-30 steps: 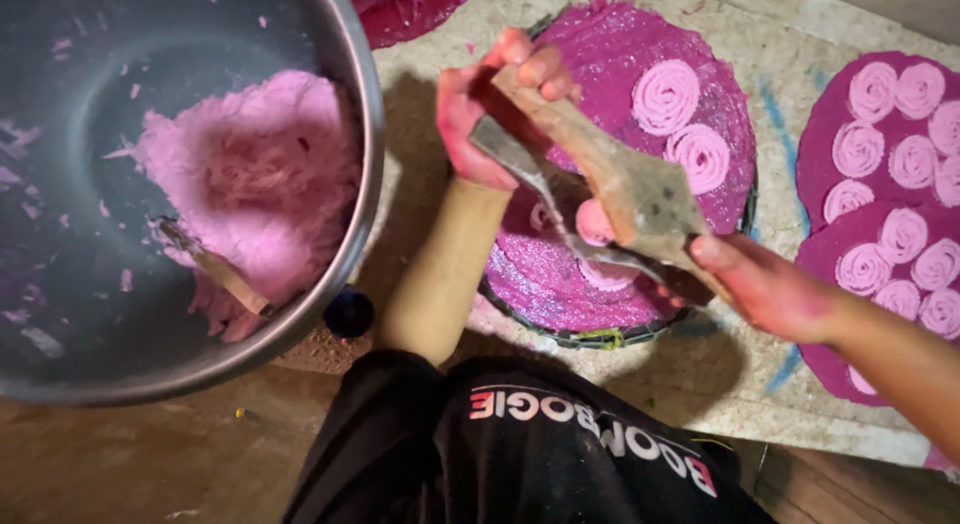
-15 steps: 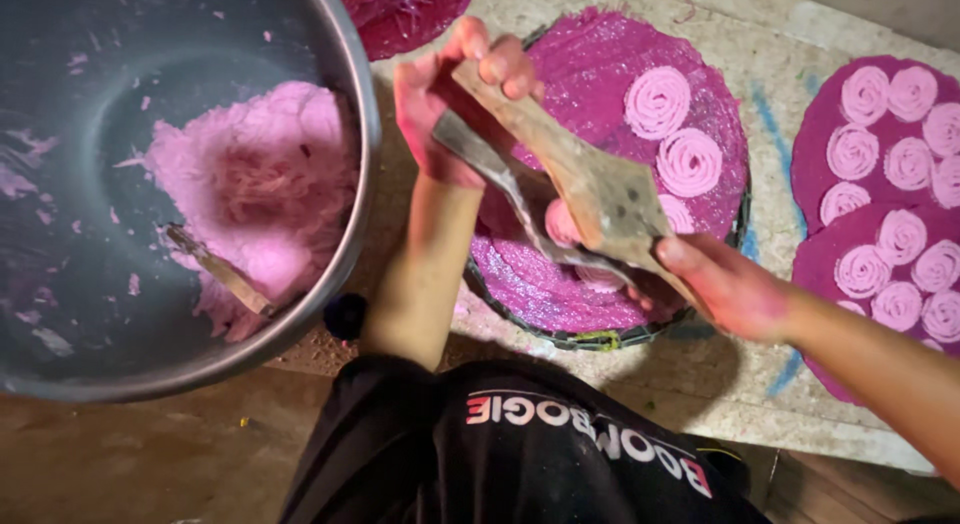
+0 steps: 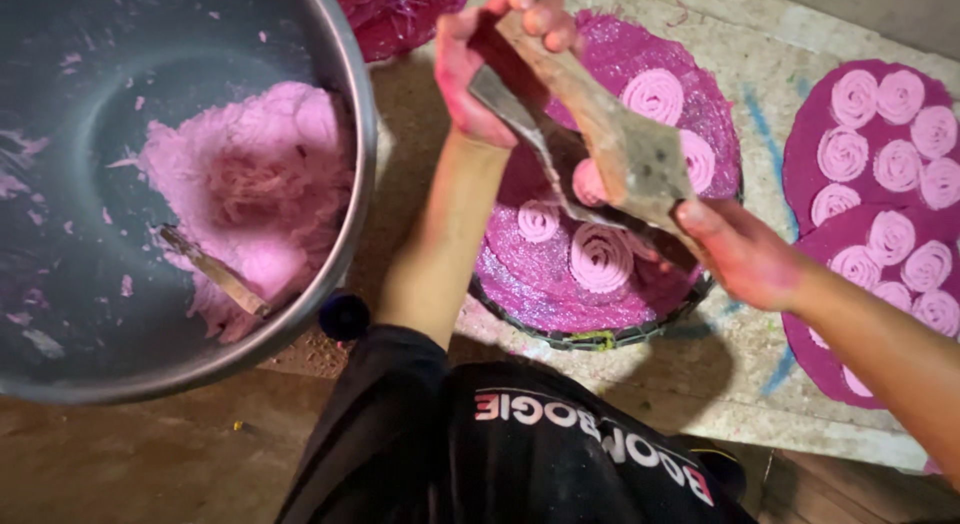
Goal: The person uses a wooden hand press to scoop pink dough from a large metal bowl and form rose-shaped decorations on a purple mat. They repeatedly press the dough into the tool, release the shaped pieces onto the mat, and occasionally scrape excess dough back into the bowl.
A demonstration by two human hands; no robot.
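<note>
I judge the wooden press [image 3: 610,134] stiff and fairly heavy, likely slick with paste, best taken at its two handle ends. It is worn, grey-brown, long, held tilted above the round purple mat [image 3: 600,294], which bears pink noodle coils [image 3: 601,256]. My left hand [image 3: 490,59] has its fingers clamped on the upper end; my right hand [image 3: 745,254] grips the lower end. The steel basin [image 3: 345,114] of pink dough [image 3: 240,184] sits beside.
</note>
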